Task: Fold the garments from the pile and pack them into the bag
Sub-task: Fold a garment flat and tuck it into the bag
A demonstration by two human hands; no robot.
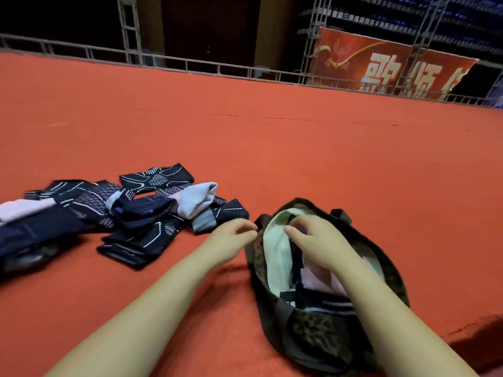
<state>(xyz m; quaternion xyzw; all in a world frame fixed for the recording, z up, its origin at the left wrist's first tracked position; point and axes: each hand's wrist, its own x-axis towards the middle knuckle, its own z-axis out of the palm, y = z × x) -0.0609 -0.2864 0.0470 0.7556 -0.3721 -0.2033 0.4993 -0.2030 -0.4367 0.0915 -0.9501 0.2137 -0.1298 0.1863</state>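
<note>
A leopard-print bag (321, 330) lies open on the red carpet at lower right, showing its cream lining (275, 248). Inside it are a pink garment (318, 278) and dark striped garments (326, 303). My right hand (315, 240) is inside the bag's mouth, thumb and curled fingers pinching a dark purple garment (308, 231) that it mostly hides. My left hand (234, 235) is at the bag's left rim, its curled fingers holding the edge. The pile of garments (141, 210), dark patterned pieces with some white and pink ones, lies to the left.
Red carpet (299, 148) stretches far ahead and to the right. A metal truss rail (190, 63) runs along its back edge, with a red banner (386, 66) behind. The carpet's edge drops off at lower right (479, 338).
</note>
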